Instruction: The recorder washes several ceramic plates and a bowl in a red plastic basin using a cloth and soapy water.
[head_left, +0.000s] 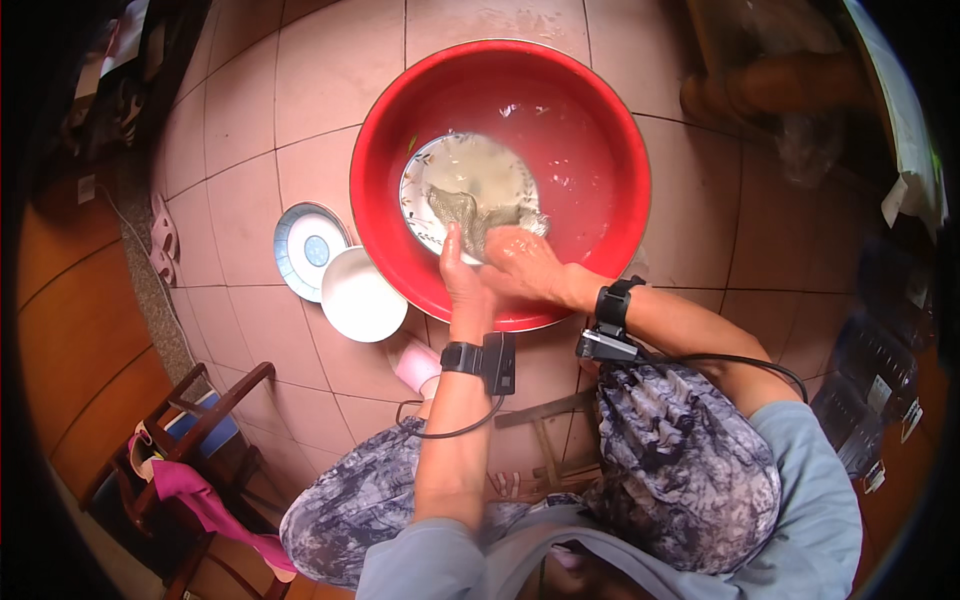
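Note:
A large red basin (592, 195) holding water stands on the floor before me. Inside it, tilted near its left side, is a white plate (472, 161) with a leaf-patterned rim. My left hand (466, 281) grips the plate's near edge, thumb on top and fingers hidden beneath. A wet, grey-brown mesh cloth (454, 210) lies bunched across the plate's lower part. My right hand (525, 259) is closed on this cloth and presses it near the plate's lower right edge. Both wrists wear black straps with small devices.
Left of the basin, a blue-rimmed plate (289, 255) and a white bowl or dish (364, 296) rest on the tiled floor (240, 187). A wooden chair (217, 412) with a pink cloth (199, 495) stands at lower left. Clear plastic containers (874, 367) are at right. Cables hang from both wrist devices.

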